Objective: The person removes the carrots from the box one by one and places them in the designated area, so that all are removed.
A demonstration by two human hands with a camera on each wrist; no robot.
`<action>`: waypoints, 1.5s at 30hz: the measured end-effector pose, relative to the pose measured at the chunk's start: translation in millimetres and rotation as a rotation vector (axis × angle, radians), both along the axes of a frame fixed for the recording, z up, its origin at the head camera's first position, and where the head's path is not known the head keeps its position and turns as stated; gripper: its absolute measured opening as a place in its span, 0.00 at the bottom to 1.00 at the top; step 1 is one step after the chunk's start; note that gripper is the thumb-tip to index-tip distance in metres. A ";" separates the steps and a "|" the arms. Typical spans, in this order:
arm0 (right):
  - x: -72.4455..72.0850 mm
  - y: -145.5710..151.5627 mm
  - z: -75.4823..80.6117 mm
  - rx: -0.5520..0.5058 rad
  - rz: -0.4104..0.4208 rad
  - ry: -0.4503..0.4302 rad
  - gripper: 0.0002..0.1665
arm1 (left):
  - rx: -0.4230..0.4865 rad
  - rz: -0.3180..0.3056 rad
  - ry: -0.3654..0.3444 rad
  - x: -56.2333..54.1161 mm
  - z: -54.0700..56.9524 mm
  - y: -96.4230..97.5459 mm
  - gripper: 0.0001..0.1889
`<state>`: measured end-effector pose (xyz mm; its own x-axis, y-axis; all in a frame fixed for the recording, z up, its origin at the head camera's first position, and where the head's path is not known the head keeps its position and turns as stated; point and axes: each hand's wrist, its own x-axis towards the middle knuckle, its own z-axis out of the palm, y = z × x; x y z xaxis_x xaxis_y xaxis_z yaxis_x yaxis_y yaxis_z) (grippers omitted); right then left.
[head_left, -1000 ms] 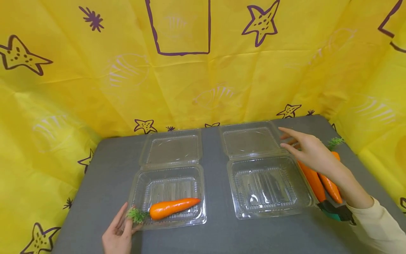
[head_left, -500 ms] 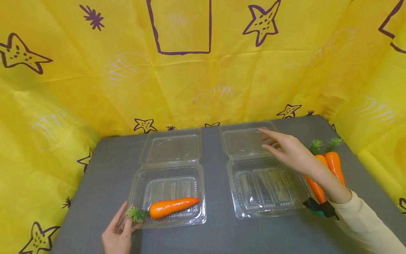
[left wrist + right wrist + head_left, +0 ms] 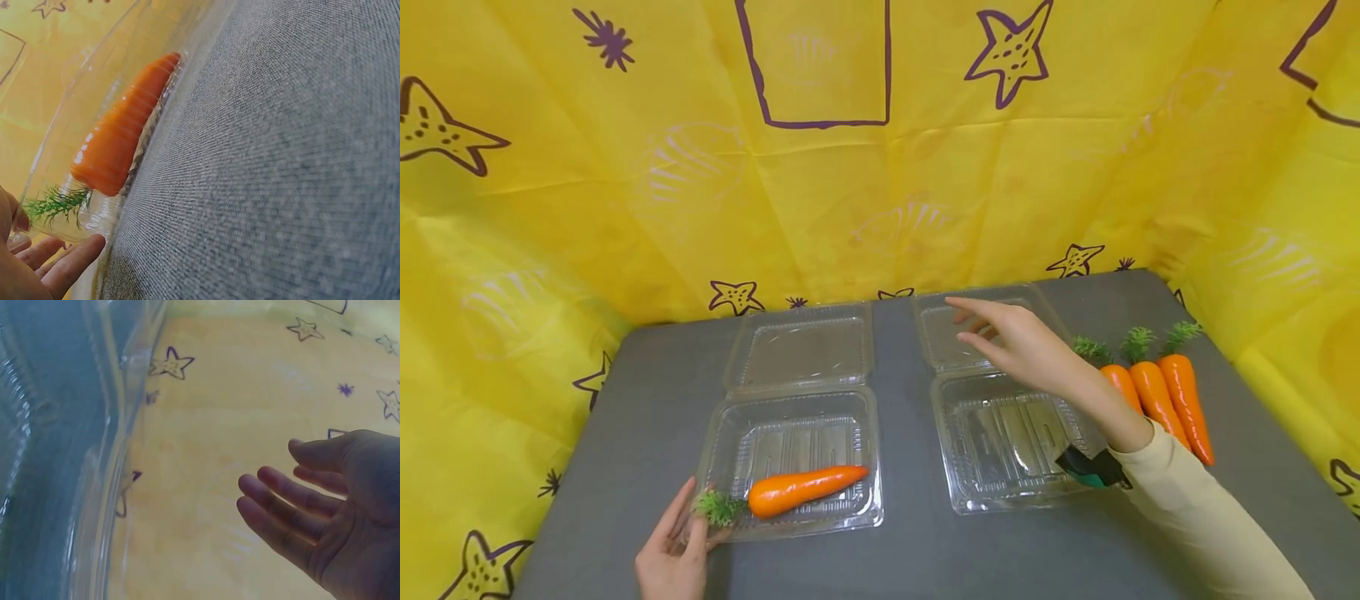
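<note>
In the head view my left hand [image 3: 672, 554] holds the front left corner of an open clear plastic clamshell container [image 3: 793, 442]. A carrot [image 3: 805, 490] lies in its base, green leaves at the corner near my thumb. The left wrist view shows my fingers [image 3: 74, 265] against the container's outside, beside the leaves. My right hand [image 3: 1018, 346] hovers over the second clear clamshell container [image 3: 1000, 437], between its lid and base, fingers loosely bent and nothing in them. The right wrist view shows that hand [image 3: 312, 506] apart from the container's edge [image 3: 103, 487].
Several carrots, among them the rightmost carrot [image 3: 1186, 404], lie side by side right of the second container, partly behind my right forearm. Both lids lie folded back towards the yellow patterned cloth [image 3: 820, 208]. A strip of grey tabletop [image 3: 910, 450] separates the containers.
My right hand has moved left from above the carrots to above the second container, uncovering more of the carrots. My left hand and its container have stayed in place; the view has shifted slightly.
</note>
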<state>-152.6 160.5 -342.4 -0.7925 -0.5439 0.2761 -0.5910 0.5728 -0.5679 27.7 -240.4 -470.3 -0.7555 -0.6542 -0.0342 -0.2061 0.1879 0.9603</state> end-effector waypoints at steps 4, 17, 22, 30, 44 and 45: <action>-3.3 -12.7 0.2 -0.029 0.029 -0.014 0.32 | 0.013 -0.004 0.015 -0.7 0.2 0.3 0.25; -1.5 -53.3 1.0 0.012 0.082 -0.034 0.32 | -0.012 0.000 -0.007 -1.4 0.1 1.4 0.25; -1.3 -64.9 -0.7 0.018 0.104 -0.021 0.31 | -0.019 0.003 -0.014 -1.5 -0.4 1.3 0.25; -2.5 -80.9 -3.0 -0.026 0.149 0.004 0.29 | 0.002 0.022 0.016 -0.5 -1.8 2.6 0.25; 5.7 -119.3 -9.3 0.007 0.264 -0.018 0.28 | 0.014 0.024 0.051 0.3 -3.5 1.9 0.25; 6.9 -122.4 -10.4 0.019 0.276 -0.008 0.28 | 0.013 0.017 0.062 0.1 -3.7 1.5 0.25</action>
